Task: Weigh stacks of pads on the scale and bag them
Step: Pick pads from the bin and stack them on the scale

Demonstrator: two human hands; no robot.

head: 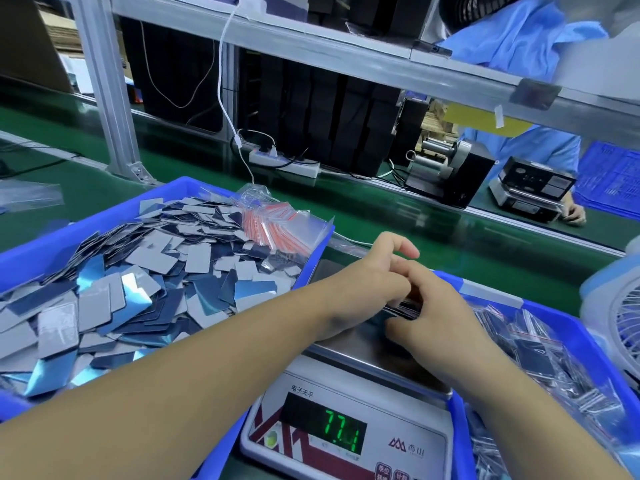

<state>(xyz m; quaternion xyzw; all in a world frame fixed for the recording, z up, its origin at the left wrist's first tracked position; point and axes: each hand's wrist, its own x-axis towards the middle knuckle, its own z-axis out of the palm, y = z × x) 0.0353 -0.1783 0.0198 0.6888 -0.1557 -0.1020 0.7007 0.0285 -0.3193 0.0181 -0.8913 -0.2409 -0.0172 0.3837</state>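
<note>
fingers (398, 268) of the left hand (374, 282) and right hand (436, 306) are curling round a thin dark stack of pads (403, 308), gripping it over the steel-topped white scale (349, 403); squaring its edges is probably helping before bagging, between the blue bins (41, 251)

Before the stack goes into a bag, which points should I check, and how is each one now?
1. Stack of pads on the scale pan: ok, it rests over the pan.
2. Hands clear of the stack: not ok, the left hand and the right hand both hold it.
3. Display readable: ok, green digits lit; a reading with hands on is likely unreliable.
4. Empty bags within reach: ok, they lie in the left bin.
5. Room in the right bin for a filled bag: cannot tell.
</note>
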